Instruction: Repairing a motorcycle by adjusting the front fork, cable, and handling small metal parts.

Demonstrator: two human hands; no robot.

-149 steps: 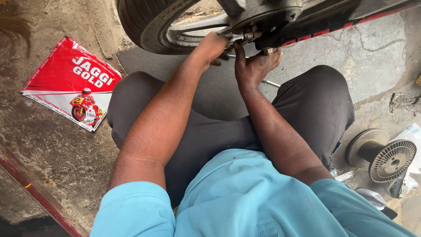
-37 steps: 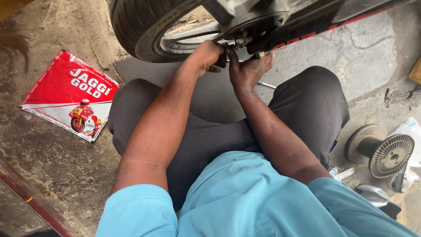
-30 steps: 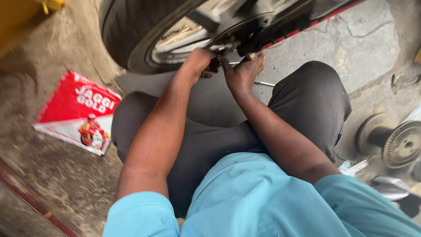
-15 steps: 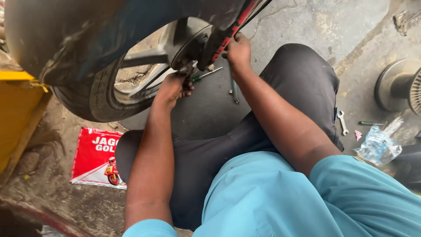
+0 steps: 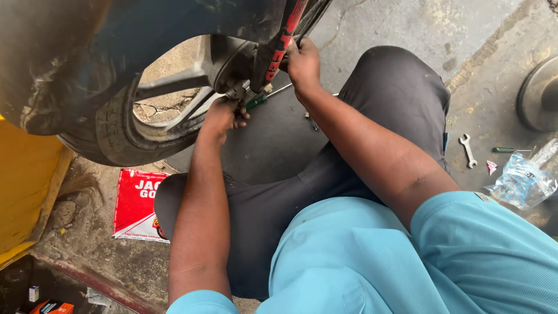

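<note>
View swung left; wheel (image 5: 116, 122) now looms overhead. Left hand (image 5: 224, 113) closed at the axle hub (image 5: 232, 64), right hand (image 5: 302, 58) gripping the red strut (image 5: 279, 43) (screwdriver (image 5: 264, 97) lies between).

one wheel (image 5: 116, 125), one spanner (image 5: 467, 149), two screwdrivers (image 5: 264, 97)

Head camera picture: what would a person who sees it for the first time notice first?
The big black wheel at the upper left draws the eye first, with both hands at its hub: the left hand under the axle beside a green-handled screwdriver, the right hand on the red and black fork. Next comes the red printed sheet on the floor at lower left, then the small wrench at right.
</note>
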